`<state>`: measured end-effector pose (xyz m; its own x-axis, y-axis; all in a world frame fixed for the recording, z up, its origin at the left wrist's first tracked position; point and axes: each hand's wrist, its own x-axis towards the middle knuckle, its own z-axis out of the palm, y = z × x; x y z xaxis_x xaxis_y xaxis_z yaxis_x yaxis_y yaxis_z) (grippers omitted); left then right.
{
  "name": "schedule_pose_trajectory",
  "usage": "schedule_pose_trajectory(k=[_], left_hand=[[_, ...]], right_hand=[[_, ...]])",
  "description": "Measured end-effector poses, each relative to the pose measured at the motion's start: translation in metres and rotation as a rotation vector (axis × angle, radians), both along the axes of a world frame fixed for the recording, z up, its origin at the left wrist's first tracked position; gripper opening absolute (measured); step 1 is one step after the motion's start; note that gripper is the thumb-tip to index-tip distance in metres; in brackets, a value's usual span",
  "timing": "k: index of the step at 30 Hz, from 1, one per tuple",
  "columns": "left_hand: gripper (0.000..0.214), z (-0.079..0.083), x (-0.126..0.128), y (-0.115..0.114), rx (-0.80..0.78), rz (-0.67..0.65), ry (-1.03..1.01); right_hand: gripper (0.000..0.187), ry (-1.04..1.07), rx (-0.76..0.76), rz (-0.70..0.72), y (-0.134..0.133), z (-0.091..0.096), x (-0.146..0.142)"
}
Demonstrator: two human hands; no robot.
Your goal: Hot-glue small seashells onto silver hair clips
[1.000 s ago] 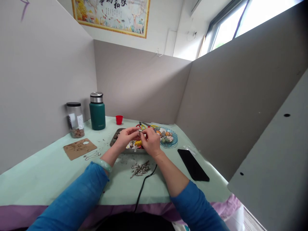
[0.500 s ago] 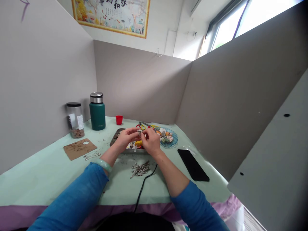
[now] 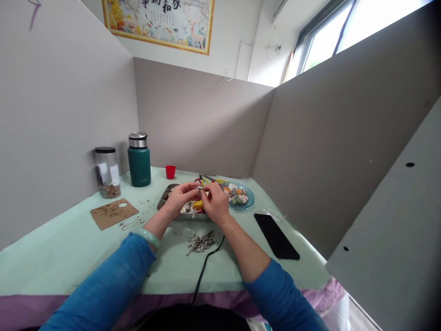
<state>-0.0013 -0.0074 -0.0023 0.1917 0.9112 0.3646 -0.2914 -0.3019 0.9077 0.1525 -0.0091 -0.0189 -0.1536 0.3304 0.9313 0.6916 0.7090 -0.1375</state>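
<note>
My left hand and my right hand meet above a metal tray of small pieces. Both are pinched together on a small metal clip held between their fingertips. A yellow piece lies in the tray just under the hands. A pile of silver metal clips lies on the pale green table in front of the hands. A pale green bangle is on my left wrist.
A blue glass plate of coloured bits stands right of the tray, a black phone nearer right. At the back left stand a green flask, a clear jar and a red cup. A brown card and a black cable lie nearby.
Both hands have stayed at the same spot over the tray; only the fingers have shifted slightly on the small clip.
</note>
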Motion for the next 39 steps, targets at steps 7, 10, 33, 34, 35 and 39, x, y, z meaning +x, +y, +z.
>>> schedule_pose_trajectory(k=[7, 10, 33, 34, 35, 39], left_hand=[[0.041, -0.0012, 0.0005, -0.0006, 0.005, 0.002, -0.003], [0.042, -0.0012, 0.0005, -0.0008, 0.02, -0.001, -0.004], [0.042, 0.0028, 0.0048, -0.0057, 0.055, 0.056, 0.0], [0.043, 0.0027, 0.0048, -0.0055, 0.056, 0.057, 0.002], [0.043, 0.0025, 0.0049, -0.0053, 0.058, 0.058, 0.003], [0.042, 0.0008, 0.0045, -0.0034, 0.059, 0.061, 0.007]], right_hand=[[0.01, -0.025, -0.007, 0.013, -0.0014, 0.0016, 0.0003], [0.01, -0.036, -0.005, 0.004, -0.0012, 0.0013, 0.0003], [0.011, -0.04, -0.004, -0.013, -0.002, 0.0011, -0.0003], [0.012, -0.041, -0.007, -0.017, -0.0019, 0.0011, -0.0003], [0.012, -0.044, -0.012, -0.021, -0.0019, 0.0011, -0.0003], [0.014, -0.063, -0.031, -0.026, -0.002, 0.0013, -0.0003]])
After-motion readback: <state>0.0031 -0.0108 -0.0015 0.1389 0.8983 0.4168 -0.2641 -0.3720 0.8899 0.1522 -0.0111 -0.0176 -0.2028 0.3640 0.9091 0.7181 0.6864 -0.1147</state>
